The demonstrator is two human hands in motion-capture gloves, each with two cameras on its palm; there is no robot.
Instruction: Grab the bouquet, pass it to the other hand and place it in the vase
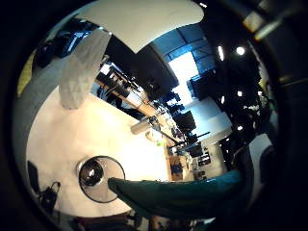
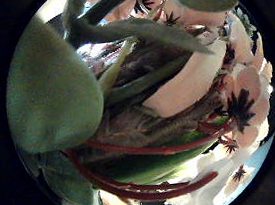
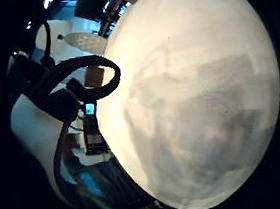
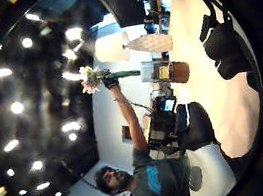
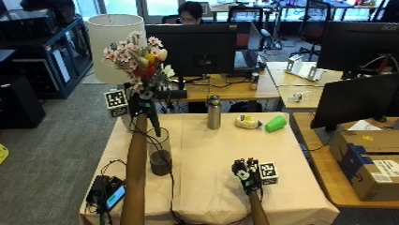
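**Bouquet held high, above the vase**

The left hand (image 5: 144,100) grips the bouquet (image 5: 138,55) by its stems, blooms up, long axis near upright, stem ends hanging down beside the forearm. The vase (image 5: 160,158) stands on the worktop (image 5: 205,154) below it, near the left arm. The right hand (image 5: 247,175) rests flat on the worktop, fingers straight, holding nothing, well apart from the vase. Judgement: a straight lowering should seat the stems

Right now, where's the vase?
In the outside view the vase stands on the table's left part, beside the left forearm and below the bouquet the left hand holds up.
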